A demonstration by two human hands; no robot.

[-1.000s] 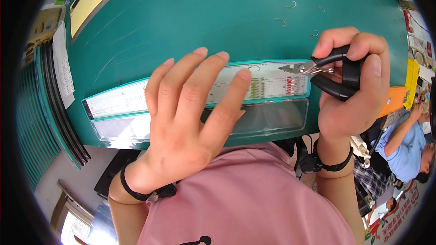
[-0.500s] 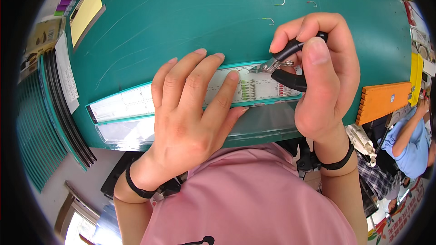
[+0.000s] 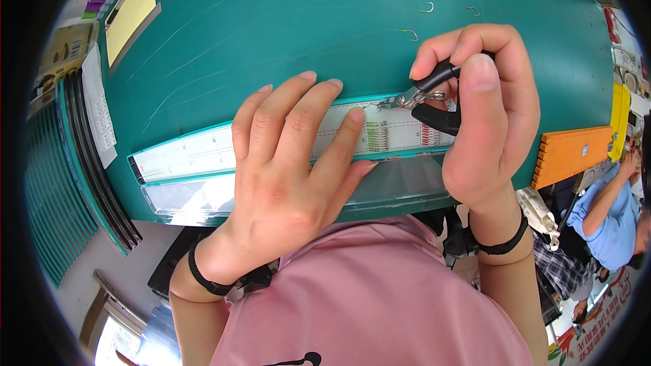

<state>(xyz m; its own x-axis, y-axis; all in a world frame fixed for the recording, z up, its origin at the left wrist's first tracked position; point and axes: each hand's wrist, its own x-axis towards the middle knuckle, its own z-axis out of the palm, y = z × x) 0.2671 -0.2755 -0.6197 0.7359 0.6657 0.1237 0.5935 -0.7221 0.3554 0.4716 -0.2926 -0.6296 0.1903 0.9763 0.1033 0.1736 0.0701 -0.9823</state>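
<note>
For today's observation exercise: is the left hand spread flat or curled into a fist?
Spread flat. The left hand lies palm-down with fingers extended across the long ruled strip on the green table.

On the table (image 3: 271,20), the left hand (image 3: 285,163) lies flat on the ruler (image 3: 203,152), the right hand (image 3: 485,115) at the ruler's right end holding pliers (image 3: 427,98) over it.

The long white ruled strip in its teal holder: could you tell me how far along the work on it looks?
Several small hooks already lie on the green mat. In hand: the left hand presses the long white ruled strip flat while the right hand brings black-handled pliers to its upper edge. What remains cannot be told.
</note>
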